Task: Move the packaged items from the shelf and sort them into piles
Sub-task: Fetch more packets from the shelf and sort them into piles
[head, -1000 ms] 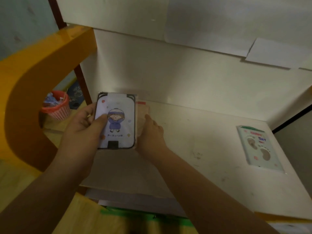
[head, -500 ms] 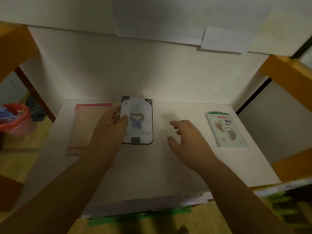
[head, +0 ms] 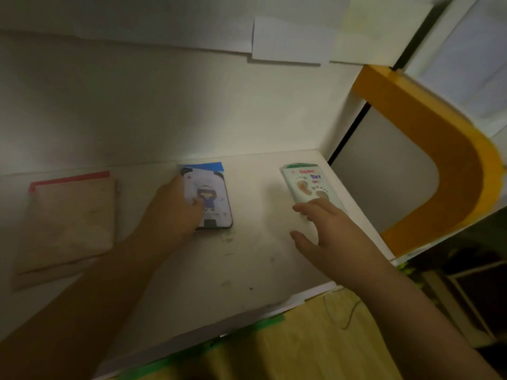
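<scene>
White shelf, sorting under way, three piles started, one item each:
- Flat beige packet with red top edge, well left of the fingers.
- Cartoon-figure card pack, left hand grasping it.
- Footprint-print pack, right hand spread loose, touching its near edge.

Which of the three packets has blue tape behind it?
The middle packet, printed with a cartoon figure, under the left hand; the beige packet has red tape.
</scene>
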A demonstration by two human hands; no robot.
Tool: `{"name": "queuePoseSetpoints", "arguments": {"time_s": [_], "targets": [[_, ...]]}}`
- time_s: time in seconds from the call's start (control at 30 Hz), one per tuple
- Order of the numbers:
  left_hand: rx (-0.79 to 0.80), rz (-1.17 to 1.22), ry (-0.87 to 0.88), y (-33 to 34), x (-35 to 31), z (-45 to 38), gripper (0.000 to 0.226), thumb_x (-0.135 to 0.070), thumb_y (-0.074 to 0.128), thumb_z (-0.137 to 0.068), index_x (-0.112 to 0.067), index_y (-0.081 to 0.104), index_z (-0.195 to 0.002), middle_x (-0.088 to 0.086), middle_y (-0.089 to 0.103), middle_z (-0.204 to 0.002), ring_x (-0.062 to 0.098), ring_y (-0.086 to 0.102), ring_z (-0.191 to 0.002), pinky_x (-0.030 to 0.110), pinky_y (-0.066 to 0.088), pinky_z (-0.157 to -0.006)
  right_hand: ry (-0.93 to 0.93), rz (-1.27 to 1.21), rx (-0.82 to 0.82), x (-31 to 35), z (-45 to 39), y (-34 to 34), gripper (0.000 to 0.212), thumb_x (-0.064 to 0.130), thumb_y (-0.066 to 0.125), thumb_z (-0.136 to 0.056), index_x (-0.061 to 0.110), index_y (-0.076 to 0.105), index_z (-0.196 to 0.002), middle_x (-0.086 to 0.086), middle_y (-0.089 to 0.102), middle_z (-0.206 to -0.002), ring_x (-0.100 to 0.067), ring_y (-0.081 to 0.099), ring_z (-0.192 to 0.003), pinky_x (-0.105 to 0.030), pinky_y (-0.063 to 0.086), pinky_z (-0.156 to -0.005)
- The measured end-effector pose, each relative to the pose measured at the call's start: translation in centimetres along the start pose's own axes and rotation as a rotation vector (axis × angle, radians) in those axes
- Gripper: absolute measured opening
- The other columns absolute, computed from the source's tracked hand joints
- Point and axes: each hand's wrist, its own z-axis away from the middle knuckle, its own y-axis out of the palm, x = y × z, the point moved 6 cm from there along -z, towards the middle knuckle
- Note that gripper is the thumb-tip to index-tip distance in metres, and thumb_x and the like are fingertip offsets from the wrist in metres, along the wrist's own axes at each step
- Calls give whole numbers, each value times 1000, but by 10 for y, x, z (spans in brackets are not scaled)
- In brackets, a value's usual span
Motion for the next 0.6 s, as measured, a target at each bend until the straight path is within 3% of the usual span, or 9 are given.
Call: {"name": "queuePoseSetpoints", "arguments": {"time_s": [0.1,0.2,0.3,0.4,0.47,0.53,0.6], "targets": [[6,-299,12,-2,-3,12,24,-30,53,-94,-12,59,-108,8,63,-103,25,62,-91,28,46,-68,-21,8,-19,-4,2,-6,49,41,61,-92,26,50,-137,4,51,-137,-20,49,-125,-33,48,-97],[3,-574,-16,0,-16,33,31,-40,50,-89,-19,55,-111,10,55,-108,30,54,-98,40,47,-81,-50,-1,-35,-9,7,-14,50,43,60,-92,26,49,-138,2,51,-138,-20,49,-125,-33,47,-99],[-19,-580,39,5,-51,53,34,-37,48,-92,-19,54,-121,11,56,-116,30,54,-100,43,48,-88,-62,-15,-47,-19,15,-24,49,43,58,-93,27,48,-139,3,50,-141,-19,50,-126,-30,45,-99],[-66,-546,162,15,-94,75,28,-39,47,-92,-16,57,-102,7,59,-101,25,56,-91,45,50,-85,-84,-61,-79,-33,31,-38,48,43,56,-94,27,48,-139,6,50,-140,-16,52,-121,-30,48,-94],[-78,-579,213,26,-117,90,46,-53,38,-92,-19,58,-115,7,62,-113,27,56,-106,47,47,-95,-115,-73,-105,-44,45,-50,47,42,56,-94,26,50,-138,6,52,-137,-17,53,-120,-31,50,-92],[-128,-567,269,40,-140,106,51,-54,39,-95,-22,55,-132,2,61,-129,22,55,-117,43,41,-104,-141,-77,-137,-58,61,-64,46,40,56,-94,24,52,-137,5,55,-133,-18,54,-118,-33,51,-92],[-174,-514,277,56,-165,121,48,-48,46,-96,-22,53,-136,-1,63,-127,13,58,-101,29,40,-93,-159,-66,-158,-76,77,-78,44,38,55,-95,24,53,-136,5,56,-128,-17,54,-114,-29,48,-89]]}}
